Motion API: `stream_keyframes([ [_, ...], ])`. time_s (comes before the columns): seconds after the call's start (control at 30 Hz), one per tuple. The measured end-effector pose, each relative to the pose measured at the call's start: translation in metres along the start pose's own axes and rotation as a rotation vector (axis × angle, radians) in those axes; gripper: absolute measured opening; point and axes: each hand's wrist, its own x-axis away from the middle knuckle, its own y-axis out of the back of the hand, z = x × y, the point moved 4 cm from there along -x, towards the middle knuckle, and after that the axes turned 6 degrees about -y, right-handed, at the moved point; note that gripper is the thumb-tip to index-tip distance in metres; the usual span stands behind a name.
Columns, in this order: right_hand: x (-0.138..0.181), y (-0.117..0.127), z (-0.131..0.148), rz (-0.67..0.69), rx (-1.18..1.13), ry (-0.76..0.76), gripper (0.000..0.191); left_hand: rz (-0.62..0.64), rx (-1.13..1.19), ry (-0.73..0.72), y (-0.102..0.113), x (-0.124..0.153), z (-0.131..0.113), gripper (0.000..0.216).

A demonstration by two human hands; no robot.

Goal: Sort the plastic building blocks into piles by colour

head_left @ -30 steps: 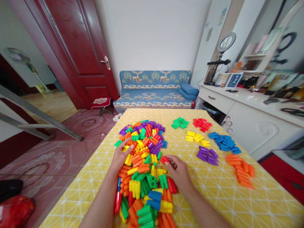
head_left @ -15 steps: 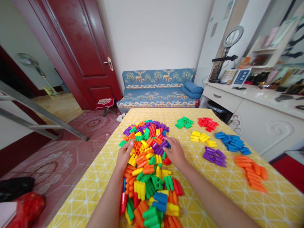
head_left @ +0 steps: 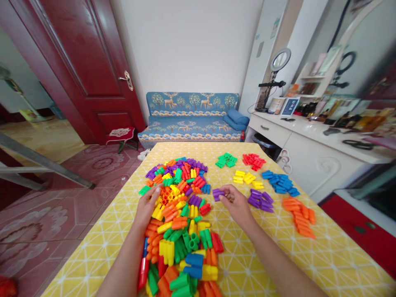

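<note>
In my right hand (head_left: 235,203), thumb and fingers pinch a purple toy block (head_left: 218,194) made of joined tubes, held over the cloth between the mixed heap and the sorted piles. My left hand (head_left: 148,206) rests at the left side of the heap of mixed plastic blocks (head_left: 173,225), its fingers extended near orange and yellow pieces. Right of my right hand lies a small pile of purple blocks (head_left: 260,200). Beyond it are yellow blocks (head_left: 248,178), green blocks (head_left: 226,160) and red blocks (head_left: 253,161). Blue blocks (head_left: 280,182) and orange blocks (head_left: 299,216) lie farther right.
A yellow patterned cloth (head_left: 247,255) covers the table. Behind it stands a blue sofa (head_left: 193,117), with a small stool (head_left: 122,136) to its left. A white dresser (head_left: 309,150) runs along the right. A metal ladder (head_left: 40,165) leans in at the left.
My right hand has taken a purple block from the heap and moved right with it. My left hand stays by the heap's left side. The view has turned slightly right.
</note>
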Motion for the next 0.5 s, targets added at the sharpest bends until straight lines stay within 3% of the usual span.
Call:
stream_keyframes([
  [0.13, 0.017, 0.046, -0.035, -0.068, 0.024, -0.138, 0.026, -0.011, 0.007, 0.013, 0.0, 0.0, 0.002, 0.059],
  [0.23, 0.024, 0.065, -0.048, -0.049, 0.192, -0.142, 0.031, -0.022, -0.014, 0.019, 0.001, 0.0, 0.002, 0.057],
  [0.4, 0.034, 0.07, -0.037, -0.12, 0.729, -0.199, 0.041, -0.021, -0.003, 0.035, 0.001, -0.001, 0.005, 0.06],
  [0.5, 0.036, 0.066, -0.032, -0.107, 0.832, -0.228, 0.04, -0.017, 0.0, 0.036, 0.001, -0.001, 0.004, 0.06],
])
